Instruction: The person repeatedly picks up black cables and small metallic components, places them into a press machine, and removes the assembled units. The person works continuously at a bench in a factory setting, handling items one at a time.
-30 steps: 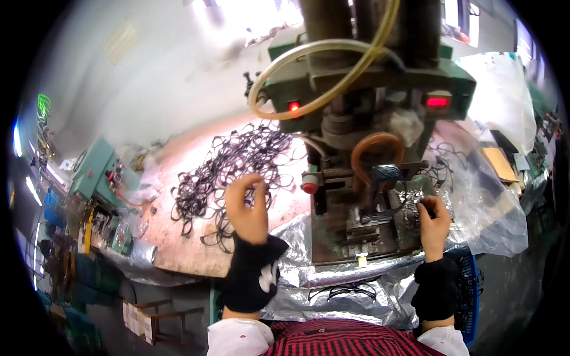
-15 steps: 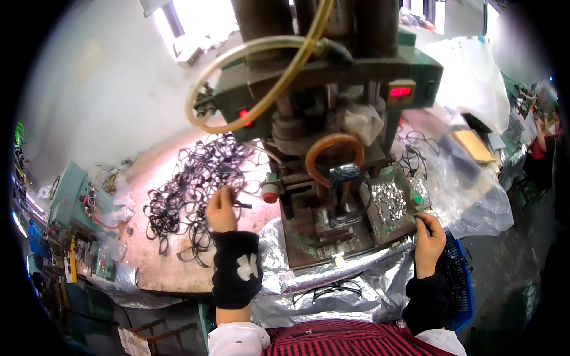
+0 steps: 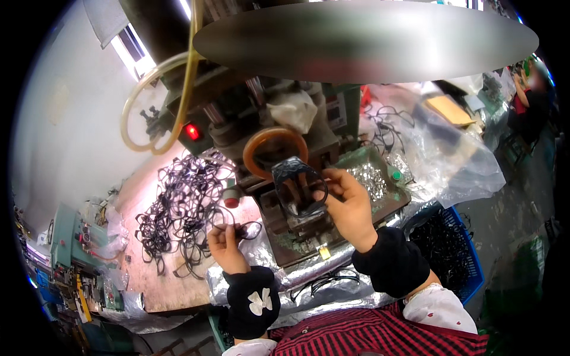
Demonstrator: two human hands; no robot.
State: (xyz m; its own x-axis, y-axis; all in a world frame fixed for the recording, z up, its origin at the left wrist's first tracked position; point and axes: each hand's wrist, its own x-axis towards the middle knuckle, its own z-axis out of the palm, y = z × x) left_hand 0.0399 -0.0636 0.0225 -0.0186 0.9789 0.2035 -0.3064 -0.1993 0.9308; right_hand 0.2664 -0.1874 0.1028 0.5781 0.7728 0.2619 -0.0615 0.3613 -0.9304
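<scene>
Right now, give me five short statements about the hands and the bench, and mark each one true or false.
1. The left hand pinches a thin black frame. True.
2. The right hand rests on the blue crate. False: it is up at the machine's dark fixture, fingers on a part there.
3. A pile of black frames lies on the bench to the left of the machine. True.
4. The lamp on the machine glows green. False: it glows red.
5. An orange ring sits just above the fixture. True.
</scene>
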